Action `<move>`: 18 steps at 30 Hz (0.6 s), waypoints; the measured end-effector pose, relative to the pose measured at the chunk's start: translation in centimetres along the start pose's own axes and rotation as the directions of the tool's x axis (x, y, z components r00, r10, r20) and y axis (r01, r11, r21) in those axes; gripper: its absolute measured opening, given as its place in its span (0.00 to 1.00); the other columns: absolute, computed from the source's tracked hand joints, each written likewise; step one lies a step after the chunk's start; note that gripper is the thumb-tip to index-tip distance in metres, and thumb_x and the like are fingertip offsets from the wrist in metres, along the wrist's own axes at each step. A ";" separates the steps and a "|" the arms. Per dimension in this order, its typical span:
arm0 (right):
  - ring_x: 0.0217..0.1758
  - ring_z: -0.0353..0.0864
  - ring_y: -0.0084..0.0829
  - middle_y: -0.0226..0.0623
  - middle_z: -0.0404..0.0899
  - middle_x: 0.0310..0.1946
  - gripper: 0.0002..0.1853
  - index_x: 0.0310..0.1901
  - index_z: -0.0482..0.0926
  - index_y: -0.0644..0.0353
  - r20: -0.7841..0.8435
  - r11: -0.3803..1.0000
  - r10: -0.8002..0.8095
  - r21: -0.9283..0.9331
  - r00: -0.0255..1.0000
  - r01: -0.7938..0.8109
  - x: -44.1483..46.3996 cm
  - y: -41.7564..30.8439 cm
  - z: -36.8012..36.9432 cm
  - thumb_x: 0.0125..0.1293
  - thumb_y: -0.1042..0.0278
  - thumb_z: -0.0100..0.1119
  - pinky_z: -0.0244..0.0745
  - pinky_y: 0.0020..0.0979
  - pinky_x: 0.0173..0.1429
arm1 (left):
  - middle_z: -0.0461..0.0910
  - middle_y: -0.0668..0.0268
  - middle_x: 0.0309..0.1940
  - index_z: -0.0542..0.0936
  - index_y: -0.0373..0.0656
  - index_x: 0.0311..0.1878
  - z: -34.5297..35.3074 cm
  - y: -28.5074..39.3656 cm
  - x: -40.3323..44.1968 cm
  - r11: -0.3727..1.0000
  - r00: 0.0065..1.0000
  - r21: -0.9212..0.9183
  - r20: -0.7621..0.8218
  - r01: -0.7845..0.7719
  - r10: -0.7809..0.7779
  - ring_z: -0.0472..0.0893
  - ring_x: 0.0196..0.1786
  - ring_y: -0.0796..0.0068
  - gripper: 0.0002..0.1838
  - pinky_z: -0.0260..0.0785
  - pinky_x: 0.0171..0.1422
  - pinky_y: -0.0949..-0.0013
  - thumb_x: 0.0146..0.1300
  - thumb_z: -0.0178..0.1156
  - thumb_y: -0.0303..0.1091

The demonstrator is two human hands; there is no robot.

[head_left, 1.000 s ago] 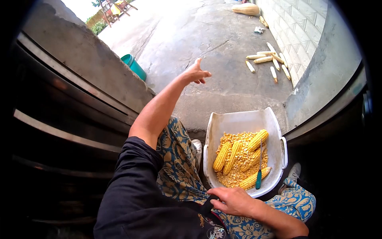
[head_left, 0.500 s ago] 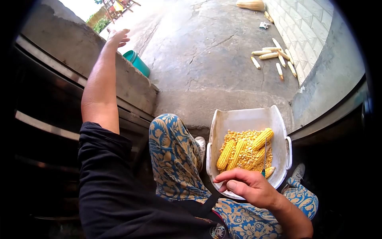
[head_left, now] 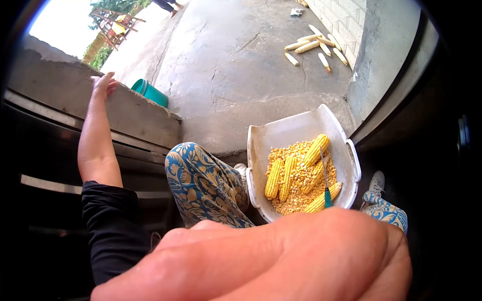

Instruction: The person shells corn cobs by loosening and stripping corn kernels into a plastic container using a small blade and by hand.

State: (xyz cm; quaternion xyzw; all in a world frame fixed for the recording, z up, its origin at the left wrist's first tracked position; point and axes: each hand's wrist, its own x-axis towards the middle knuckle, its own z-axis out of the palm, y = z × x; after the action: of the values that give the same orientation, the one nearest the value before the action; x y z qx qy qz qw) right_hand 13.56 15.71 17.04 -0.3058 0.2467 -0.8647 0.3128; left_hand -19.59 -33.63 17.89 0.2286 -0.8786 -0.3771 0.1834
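Note:
My left hand (head_left: pixel 104 84) is stretched out at the upper left, by the top of the low concrete wall, with its fingers apart and nothing in them. Large and very close to the camera, my right hand (head_left: pixel 281 256) fills the bottom of the view; its fingers are hidden. Beyond it, between my legs, stands a white plastic tub (head_left: pixel 261 135) holding loose corn kernels (head_left: pixel 297 196). Several yellow corn cobs (head_left: pixel 273 179) lie on the kernels. A screwdriver-like tool (head_left: pixel 327 197) with a green handle and thin metal shaft leans among them, touched by neither hand.
A teal bucket (head_left: pixel 150 93) lies tilted beside the low wall (head_left: pixel 50 75). Several pale stripped cobs (head_left: pixel 307 46) lie on the concrete floor near the tiled wall. Another person's legs (head_left: pixel 168 6) show at the top, near a wooden chair-like frame (head_left: pixel 116 27).
My right hand has risen from above the tub's near edge to right before the camera. The view has shifted; another person's legs now show at the top. My left arm stays outstretched.

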 end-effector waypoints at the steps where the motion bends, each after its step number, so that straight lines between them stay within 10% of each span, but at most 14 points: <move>1: 0.58 0.74 0.46 0.59 0.73 0.55 0.20 0.48 0.79 0.71 0.007 1.000 -0.012 -0.015 1.000 0.013 -0.3 0.3 0.1 0.62 0.65 0.45 0.61 0.42 0.67 | 0.79 0.57 0.38 0.48 0.40 0.58 0.0 -0.1 0.1 1.000 1.000 -0.001 0.019 -0.006 0.006 0.82 0.29 0.72 0.40 0.73 0.25 0.72 0.54 0.67 0.39; 18: 0.55 0.75 0.44 0.57 0.72 0.55 0.17 0.46 0.78 0.67 0.020 0.999 -0.044 -0.023 0.999 0.044 -2.0 3.8 0.3 0.64 0.64 0.47 0.62 0.42 0.64 | 0.80 0.60 0.39 0.54 0.39 0.55 0.1 -1.6 0.8 0.999 0.998 0.033 0.063 0.006 -0.008 0.83 0.31 0.75 0.36 0.74 0.26 0.74 0.53 0.68 0.41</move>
State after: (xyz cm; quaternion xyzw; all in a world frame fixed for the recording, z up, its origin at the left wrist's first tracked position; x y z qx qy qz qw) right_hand 16.52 14.47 14.19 -0.3234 0.2471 -0.8654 0.2925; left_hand -19.85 -34.96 16.73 0.2228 -0.8892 -0.3701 0.1506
